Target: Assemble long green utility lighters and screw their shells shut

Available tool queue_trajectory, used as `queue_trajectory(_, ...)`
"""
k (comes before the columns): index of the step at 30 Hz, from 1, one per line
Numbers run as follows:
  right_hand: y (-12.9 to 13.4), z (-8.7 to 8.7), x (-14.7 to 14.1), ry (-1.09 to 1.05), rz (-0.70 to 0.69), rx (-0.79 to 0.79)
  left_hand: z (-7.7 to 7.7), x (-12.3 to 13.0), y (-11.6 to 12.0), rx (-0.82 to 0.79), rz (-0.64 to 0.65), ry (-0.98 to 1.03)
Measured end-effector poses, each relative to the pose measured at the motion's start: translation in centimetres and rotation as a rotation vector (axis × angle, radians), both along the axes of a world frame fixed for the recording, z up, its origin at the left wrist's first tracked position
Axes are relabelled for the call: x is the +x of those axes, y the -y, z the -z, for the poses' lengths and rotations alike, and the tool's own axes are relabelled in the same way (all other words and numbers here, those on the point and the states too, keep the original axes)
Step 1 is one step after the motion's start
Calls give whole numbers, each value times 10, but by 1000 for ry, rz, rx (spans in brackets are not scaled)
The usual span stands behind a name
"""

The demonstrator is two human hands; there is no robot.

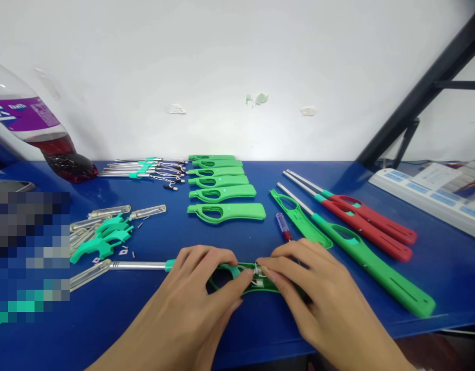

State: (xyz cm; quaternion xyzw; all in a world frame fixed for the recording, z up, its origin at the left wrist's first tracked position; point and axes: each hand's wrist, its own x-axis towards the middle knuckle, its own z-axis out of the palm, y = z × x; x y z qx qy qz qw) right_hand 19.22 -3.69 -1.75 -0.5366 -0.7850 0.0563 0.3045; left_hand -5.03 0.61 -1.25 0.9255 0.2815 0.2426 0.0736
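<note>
An opened green long-necked lighter (260, 289) lies on the blue table with its metal tube (139, 266) pointing left. My left hand (201, 288) grips the lighter around its trigger end, thumb pressed on the parts inside the shell. My right hand (317, 288) is closed over the handle, its thumb and fingertips pinching a small pale part (257, 270) in the shell. White wire shows beside that part, but the fingers hide much of the inside. Just behind my right hand, a screwdriver (283, 226) with a clear purple and red handle lies partly covered.
Several green shell halves (230, 211) are lined up behind, left of another half (303, 221). Finished green (376, 263) and red lighters (369, 226) lie right. Tube assemblies (145, 167), teal triggers (106, 237), clear fuel tanks (148, 211), a bottle (40, 118) and a power strip (426, 198) surround them.
</note>
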Motion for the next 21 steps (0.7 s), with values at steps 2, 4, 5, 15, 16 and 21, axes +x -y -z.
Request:
queue_trajectory(2,0,0,0,1,7,-3,3,1,-1,27,2,42)
queue_trajectory(4,1,0,-1,0,8,-12,3,3,-1,45,-4,57)
queue_trajectory(5,1,-1,-1,1,6,-13,1,4,-1,43,-6,39)
queue_trajectory(15,0,-2,-1,-6,0,-1,-3,1,3,84,-51,-23)
queue_trajectory(16,0,-2,-2,-8,-2,-2,-3,1,3,79,-54,-32)
queue_trajectory(21,0,-2,-1,-8,-13,-3,-1,4,1,85,-24,-45)
